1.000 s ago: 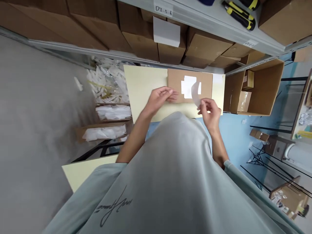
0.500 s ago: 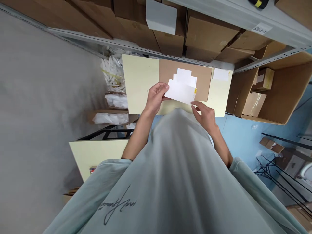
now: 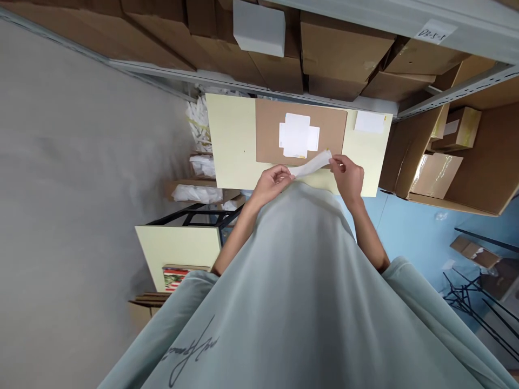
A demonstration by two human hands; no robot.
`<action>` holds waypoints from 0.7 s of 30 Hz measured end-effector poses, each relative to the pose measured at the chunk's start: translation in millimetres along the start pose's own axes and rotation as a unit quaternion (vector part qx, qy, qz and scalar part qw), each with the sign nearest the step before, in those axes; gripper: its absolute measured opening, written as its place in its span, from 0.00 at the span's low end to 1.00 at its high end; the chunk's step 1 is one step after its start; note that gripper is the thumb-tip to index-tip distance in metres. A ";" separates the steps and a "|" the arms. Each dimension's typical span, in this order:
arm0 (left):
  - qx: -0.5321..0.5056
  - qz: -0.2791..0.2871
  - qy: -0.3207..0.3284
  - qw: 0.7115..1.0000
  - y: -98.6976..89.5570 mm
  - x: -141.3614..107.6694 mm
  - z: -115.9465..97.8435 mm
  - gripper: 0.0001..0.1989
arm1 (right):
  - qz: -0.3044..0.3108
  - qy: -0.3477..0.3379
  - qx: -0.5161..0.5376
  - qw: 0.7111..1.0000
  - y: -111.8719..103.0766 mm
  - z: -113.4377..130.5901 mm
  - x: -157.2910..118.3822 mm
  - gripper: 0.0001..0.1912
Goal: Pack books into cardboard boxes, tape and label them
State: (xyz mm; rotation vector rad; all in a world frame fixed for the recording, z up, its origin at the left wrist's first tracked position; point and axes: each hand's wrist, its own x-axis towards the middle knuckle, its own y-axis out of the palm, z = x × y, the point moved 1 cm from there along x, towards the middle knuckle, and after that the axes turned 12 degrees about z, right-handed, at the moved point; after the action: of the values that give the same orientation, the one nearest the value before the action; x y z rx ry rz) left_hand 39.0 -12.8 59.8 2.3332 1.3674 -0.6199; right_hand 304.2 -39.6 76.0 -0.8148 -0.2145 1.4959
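Near the table's front edge, a white paper sheet with a small yellow mark is stretched between my hands, tilted so it shows as a narrow, slightly bent strip. My left hand pinches its left end. At the other end, the fingers of my right hand are closed on the corner by the yellow mark. Just beyond lie white sheets laid crosswise over each other on a flat brown cardboard piece. More white paper lies to the right on the pale yellow table.
Behind the table, a metal shelf holds brown boxes and a white box. An open carton with smaller boxes stands at the right. Wrapped white items and a second pale table are on the left.
The white sheet has been tilted from facing me to nearly edge-on and drawn closer to my body. My right hand has moved up and grips its corner. The crosswise sheets beneath are uncovered.
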 end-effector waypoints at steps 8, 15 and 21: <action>0.085 -0.097 0.040 0.991 -15.6 9.8 -6.3 0.16 | 0.056 -0.188 -0.036 0.980 -34.2 41.9 59.9 0.12; 0.136 -0.131 0.169 0.967 -31.1 40.9 -34.1 0.19 | 0.170 -0.198 -0.205 0.943 -61.5 118.0 61.2 0.11; 0.177 -0.095 0.186 0.962 -38.7 54.2 -21.1 0.11 | 0.191 -0.160 -0.232 0.940 -60.4 133.0 64.2 0.14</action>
State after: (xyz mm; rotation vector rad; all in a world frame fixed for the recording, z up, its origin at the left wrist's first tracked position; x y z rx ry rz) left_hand 32.4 55.1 44.7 2.7283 1.7888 -0.5338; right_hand 280.0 73.6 185.6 -1.0214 -0.7071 1.9831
